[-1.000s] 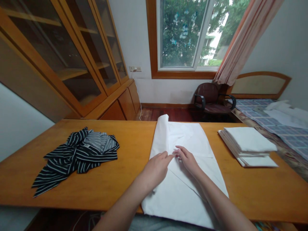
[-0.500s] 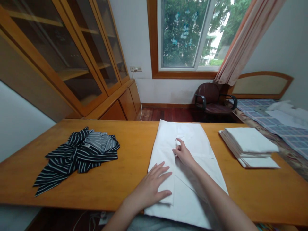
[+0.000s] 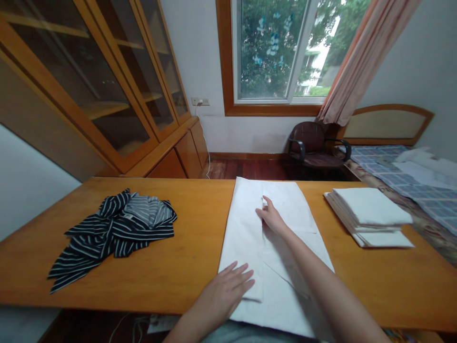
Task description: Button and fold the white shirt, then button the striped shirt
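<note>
Table (image 3: 193,214): white cloth (image 3: 274,259) lengthwise toward window (image 3: 264,52); left hand (image 3: 225,291) splayed, right hand (image 3: 273,218) at fold (image 3: 258,247), grip unclear.

White cloth (image 3: 298,209) partly hidden by left hand (image 3: 228,288) and right forearm (image 3: 314,276), cabinet (image 3: 116,71) and curtain (image 3: 371,62) cut off above, bed (image 3: 400,164) cut off rightward, garment tag (image 3: 128,216) unreadably small

No lettering or number can be read; the small pale tag (image 3: 129,216) on the crumpled black cloth garment with white stripes (image 3: 119,229) is too tiny to make out.
</note>
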`<state>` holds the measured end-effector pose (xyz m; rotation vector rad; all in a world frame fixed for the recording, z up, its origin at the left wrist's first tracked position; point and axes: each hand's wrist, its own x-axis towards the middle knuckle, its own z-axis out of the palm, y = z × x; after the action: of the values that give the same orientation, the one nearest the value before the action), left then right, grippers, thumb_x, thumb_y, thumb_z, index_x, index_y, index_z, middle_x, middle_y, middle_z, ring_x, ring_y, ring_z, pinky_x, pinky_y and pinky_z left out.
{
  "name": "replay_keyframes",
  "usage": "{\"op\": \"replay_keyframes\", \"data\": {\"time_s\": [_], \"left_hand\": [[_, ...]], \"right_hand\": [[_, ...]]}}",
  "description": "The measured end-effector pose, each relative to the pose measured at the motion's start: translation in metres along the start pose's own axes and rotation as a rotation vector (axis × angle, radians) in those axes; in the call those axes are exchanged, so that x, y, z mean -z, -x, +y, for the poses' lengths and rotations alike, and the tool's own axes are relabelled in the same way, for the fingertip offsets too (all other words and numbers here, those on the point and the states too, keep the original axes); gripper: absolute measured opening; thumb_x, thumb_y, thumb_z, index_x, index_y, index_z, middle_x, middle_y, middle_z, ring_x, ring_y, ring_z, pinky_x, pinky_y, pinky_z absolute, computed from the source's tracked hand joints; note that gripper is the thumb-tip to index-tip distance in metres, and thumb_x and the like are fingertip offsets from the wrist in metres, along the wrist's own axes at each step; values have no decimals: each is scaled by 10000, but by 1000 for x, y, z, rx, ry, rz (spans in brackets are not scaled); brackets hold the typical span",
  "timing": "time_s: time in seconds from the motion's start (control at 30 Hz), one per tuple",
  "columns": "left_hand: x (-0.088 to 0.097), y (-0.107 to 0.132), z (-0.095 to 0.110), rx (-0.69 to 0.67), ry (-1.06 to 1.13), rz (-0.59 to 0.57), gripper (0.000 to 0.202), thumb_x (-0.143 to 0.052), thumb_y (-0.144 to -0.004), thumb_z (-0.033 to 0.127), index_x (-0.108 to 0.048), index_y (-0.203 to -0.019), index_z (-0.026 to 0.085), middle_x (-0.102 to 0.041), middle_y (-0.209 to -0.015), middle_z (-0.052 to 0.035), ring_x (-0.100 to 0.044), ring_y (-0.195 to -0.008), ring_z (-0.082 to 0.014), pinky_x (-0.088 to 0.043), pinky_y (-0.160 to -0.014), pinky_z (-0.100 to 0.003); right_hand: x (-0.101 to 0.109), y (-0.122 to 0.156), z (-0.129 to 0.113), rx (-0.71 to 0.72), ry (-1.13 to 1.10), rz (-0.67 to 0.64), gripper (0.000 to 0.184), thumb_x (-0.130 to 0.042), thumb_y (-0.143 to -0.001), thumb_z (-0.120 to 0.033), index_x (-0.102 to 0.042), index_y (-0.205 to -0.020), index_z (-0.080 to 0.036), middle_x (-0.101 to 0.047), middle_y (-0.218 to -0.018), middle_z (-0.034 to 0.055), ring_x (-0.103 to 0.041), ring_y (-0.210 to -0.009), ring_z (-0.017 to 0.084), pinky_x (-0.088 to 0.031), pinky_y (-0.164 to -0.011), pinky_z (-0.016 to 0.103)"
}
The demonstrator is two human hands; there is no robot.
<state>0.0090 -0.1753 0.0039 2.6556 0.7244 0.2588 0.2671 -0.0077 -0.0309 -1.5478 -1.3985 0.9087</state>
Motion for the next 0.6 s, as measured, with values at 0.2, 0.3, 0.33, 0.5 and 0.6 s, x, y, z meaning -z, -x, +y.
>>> {"op": "replay_keyframes", "data": {"time_s": [0.2,0.3,0.33,0.5,0.6], "left_hand": [[-2,-2,7,-31,-10,-28,504,-485,-952,113,-462,-1432,265,-479,-1512,-32,-326,-1467,-229,-255,-1230,-492],[0,-2,14,6,9,-34,511,-528,-975,237,-418,-1473,275,-447,-1533,-34,-303,-1477,-232,-237,-1236,-486],[2,-2,16,15,22,-42,530,-543,-977,309,-404,-1487,274,-430,-1543,-38,-297,-1480,-239,-233,-1237,-485],[21,-8,10,18,106,-41,474,-464,-1004,441,-470,-1454,291,-463,-1523,-24,-359,-1453,-230,-292,-1216,-452],[26,-26,-12,101,35,23,417,-378,-1038,365,-508,-1425,278,-449,-1535,-22,-304,-1479,-219,-256,-1228,-476]], "right_hand": [[2,-31,2,-53,-10,64,763,-525,-683,-143,-460,-1440,-215,-676,-933,28,-638,-687,154,-513,-636,253],[2,-39,7,-38,1,71,740,-518,-709,-133,-459,-1442,-223,-688,-910,21,-633,-654,147,-523,-636,259],[2,-40,8,-22,16,81,725,-528,-721,-135,-464,-1437,-231,-695,-925,26,-641,-668,149,-531,-659,268],[3,-35,6,78,165,124,655,-578,-792,-199,-461,-1437,-207,-673,-1190,114,-676,-883,201,-532,-870,369],[3,-25,4,130,208,105,616,-572,-830,-255,-462,-1431,-174,-649,-1242,138,-670,-935,212,-512,-931,395]]}}
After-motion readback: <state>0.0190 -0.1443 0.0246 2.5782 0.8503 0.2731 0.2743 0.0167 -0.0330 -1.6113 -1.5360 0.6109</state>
